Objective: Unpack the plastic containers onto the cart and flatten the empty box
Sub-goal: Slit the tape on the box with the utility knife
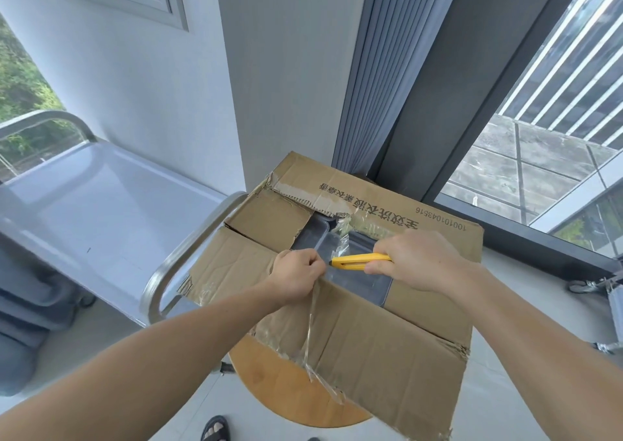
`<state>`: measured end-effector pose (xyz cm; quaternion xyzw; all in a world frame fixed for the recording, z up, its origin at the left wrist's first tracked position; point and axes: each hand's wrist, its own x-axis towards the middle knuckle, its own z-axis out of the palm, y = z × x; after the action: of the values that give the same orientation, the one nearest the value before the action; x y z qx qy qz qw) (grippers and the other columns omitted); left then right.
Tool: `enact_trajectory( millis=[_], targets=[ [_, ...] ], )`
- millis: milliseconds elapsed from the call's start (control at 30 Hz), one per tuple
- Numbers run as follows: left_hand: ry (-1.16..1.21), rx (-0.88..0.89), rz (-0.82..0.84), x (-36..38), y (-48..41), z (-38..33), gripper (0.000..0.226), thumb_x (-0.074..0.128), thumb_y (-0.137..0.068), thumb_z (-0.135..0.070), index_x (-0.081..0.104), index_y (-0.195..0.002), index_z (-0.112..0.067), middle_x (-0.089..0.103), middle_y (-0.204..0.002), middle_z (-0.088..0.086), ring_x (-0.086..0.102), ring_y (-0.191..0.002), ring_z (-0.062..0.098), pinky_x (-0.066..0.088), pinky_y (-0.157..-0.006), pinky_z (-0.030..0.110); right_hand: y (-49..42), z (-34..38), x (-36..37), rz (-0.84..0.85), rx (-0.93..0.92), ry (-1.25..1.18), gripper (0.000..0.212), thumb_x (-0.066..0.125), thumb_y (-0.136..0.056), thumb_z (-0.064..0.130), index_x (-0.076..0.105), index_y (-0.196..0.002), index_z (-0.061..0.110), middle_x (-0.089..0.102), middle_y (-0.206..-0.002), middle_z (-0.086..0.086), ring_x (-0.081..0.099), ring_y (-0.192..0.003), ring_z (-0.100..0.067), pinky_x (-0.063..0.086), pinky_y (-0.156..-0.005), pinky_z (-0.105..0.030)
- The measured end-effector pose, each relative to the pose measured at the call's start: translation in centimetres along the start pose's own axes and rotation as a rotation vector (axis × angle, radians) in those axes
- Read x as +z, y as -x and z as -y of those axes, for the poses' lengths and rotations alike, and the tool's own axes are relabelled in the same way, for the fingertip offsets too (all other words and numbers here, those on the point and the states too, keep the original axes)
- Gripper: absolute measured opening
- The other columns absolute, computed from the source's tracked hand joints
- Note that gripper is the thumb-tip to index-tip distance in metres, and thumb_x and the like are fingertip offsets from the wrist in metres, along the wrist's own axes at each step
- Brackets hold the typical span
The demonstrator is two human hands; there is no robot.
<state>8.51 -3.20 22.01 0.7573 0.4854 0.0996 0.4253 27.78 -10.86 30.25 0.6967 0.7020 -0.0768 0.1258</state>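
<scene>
Left forearm (151, 349) and right forearm (526, 322) bare; 1 foot in a dark open-toed sandal (215, 429).

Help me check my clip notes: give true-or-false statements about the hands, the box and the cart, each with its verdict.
1. The right hand grips a yellow plastic utility knife. True.
2. The left hand rests flat on the stainless steel cart. False: it pinches a strip of clear packing tape.
3. A clear plastic container shows between the flaps of the brown cardboard box. True.
4. The box stands on the cart. False: it sits on a round wooden top beside the cart.
</scene>
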Motion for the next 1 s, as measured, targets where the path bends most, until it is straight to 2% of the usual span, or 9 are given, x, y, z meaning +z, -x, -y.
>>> enact_trajectory(
  millis=[100,200,333,400,500,667,833,1000],
  targets=[
    [0.048,-0.023,0.003,-0.1,-0.1,0.1,0.022,0.05,-0.095,-0.017,0.058,-0.075,-0.017,0.051,-0.067,-0.01,0.046,-0.073,0.014,0.033,-0.066,0.029,0.1,-0.6,0.0,0.015,0.025,0.016,0.041,0.045,-0.095,0.066,0.063,-0.091,0.029,0.057,-0.074,0.01,0.055,-0.072,-0.011,0.042,-0.059,-0.029],
    [0.259,-0.069,-0.01,-0.7,-0.3,0.4,0.021,0.05,-0.093,-0.015,0.054,-0.073,-0.017,0.048,-0.064,-0.006,0.043,-0.061,0.012,0.034,-0.056,0.027,1.0,-1.9,0.8,0.098,0.078,0.12,0.045,0.044,-0.095,0.067,0.062,-0.088,0.027,0.057,-0.077,0.009,0.057,-0.077,-0.013,0.046,-0.064,-0.032],
    [0.276,-0.056,0.047,-0.7,-0.3,0.6,0.022,0.054,-0.092,-0.019,0.056,-0.071,-0.021,0.046,-0.054,-0.011,0.04,-0.05,0.007,0.032,-0.047,0.022,1.2,-2.0,-0.3,-0.102,0.172,-0.065,0.048,0.041,-0.093,0.071,0.06,-0.083,0.028,0.06,-0.076,0.01,0.058,-0.075,-0.012,0.046,-0.061,-0.03],
    [0.26,-0.043,0.033,-0.3,-0.2,0.8,0.022,0.057,-0.091,-0.02,0.057,-0.069,-0.021,0.047,-0.054,-0.012,0.04,-0.051,0.007,0.033,-0.046,0.02,0.7,-1.3,-1.4,-0.145,0.177,-0.114,0.049,0.041,-0.093,0.07,0.059,-0.079,0.026,0.059,-0.074,0.009,0.057,-0.075,-0.014,0.047,-0.063,-0.031],
    [0.309,-0.021,0.029,-0.5,-0.1,1.3,0.021,0.06,-0.091,-0.02,0.058,-0.07,-0.018,0.048,-0.058,-0.01,0.039,-0.05,0.004,0.033,-0.046,0.016,0.3,-0.2,-1.8,-0.114,0.165,-0.127,0.049,0.043,-0.093,0.068,0.057,-0.075,0.025,0.058,-0.072,0.007,0.057,-0.071,-0.013,0.046,-0.06,-0.031],
    [0.318,0.004,0.029,-0.8,0.3,1.6,0.021,0.06,-0.092,-0.018,0.057,-0.071,-0.013,0.047,-0.057,-0.01,0.037,-0.045,0.0,0.032,-0.045,0.013,-0.2,0.8,-2.2,-0.079,0.12,-0.068,0.033,0.053,-0.092,0.045,0.049,-0.065,0.026,0.056,-0.066,0.005,0.049,-0.061,-0.008,0.036,-0.052,-0.027],
    [0.287,0.007,0.033,-0.8,0.0,1.6,0.02,0.059,-0.092,-0.018,0.059,-0.073,-0.012,0.048,-0.058,-0.008,0.038,-0.046,0.001,0.033,-0.046,0.015,-0.7,1.3,-2.3,-0.093,0.098,-0.035,0.032,0.051,-0.092,0.045,0.052,-0.066,0.026,0.057,-0.066,0.005,0.049,-0.063,-0.007,0.04,-0.053,-0.026],
    [0.288,0.017,0.038,-0.8,-0.1,1.7,0.02,0.059,-0.093,-0.018,0.063,-0.078,-0.005,0.047,-0.055,-0.008,0.037,-0.044,0.002,0.032,-0.044,0.014,-1.0,1.9,-2.1,-0.058,0.073,-0.001,0.03,0.049,-0.094,0.046,0.055,-0.071,0.027,0.056,-0.066,0.006,0.053,-0.066,-0.011,0.036,-0.052,-0.026]
  ],
)
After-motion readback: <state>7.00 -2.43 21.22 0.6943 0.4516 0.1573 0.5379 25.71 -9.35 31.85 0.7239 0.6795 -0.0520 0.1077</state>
